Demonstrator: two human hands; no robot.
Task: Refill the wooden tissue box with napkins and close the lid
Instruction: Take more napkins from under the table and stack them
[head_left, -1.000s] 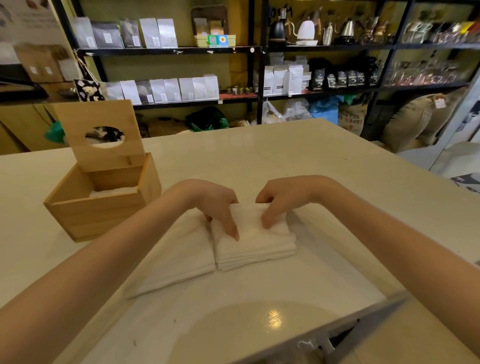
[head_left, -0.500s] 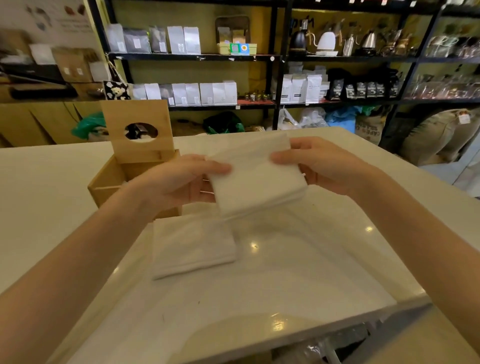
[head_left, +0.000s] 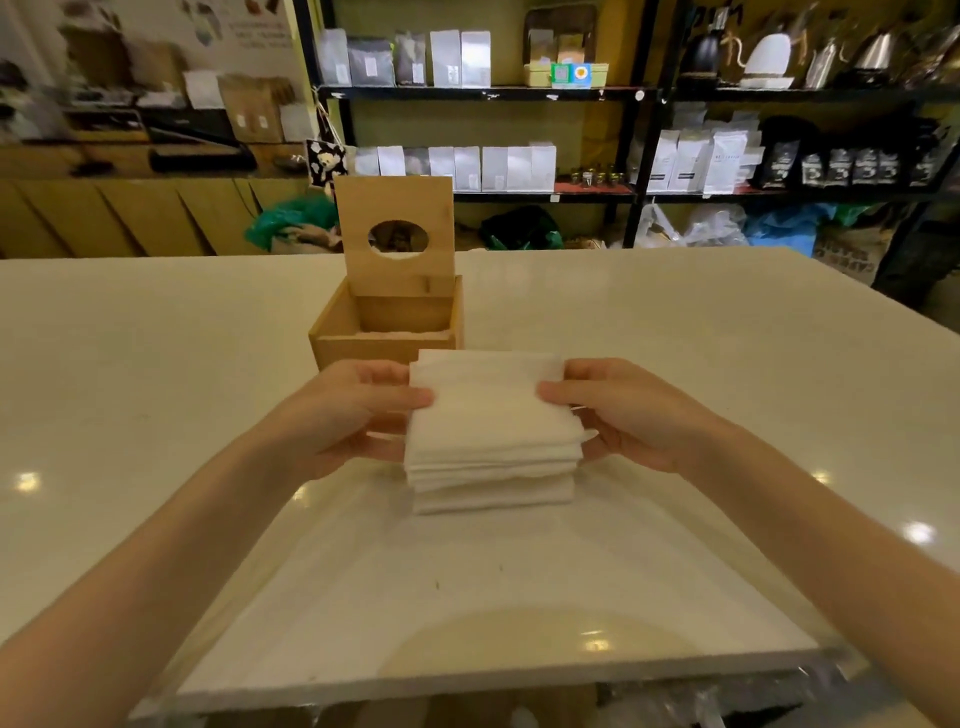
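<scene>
Now the left hand (head_left: 358, 410) pinches the left edge of a soft white napkin stack (head_left: 491, 415), thumb on top. Behind it stands the square wooden tissue box (head_left: 387, 332) on the smooth cream table (head_left: 156, 364), its lid (head_left: 396, 234) upright with an oval hole. The right hand (head_left: 618, 410) pinches the stack's right edge. Shelf labels are too blurry to read

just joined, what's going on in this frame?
A person is refilling a wooden tissue box. Both hands, left hand and right hand, hold a stack of white napkins by its sides, above the table and just in front of the box. A second stack sits directly beneath it. The box's lid stands upright and open, and some napkins already lie inside. Nothing from the held stack is in yet.
</scene>
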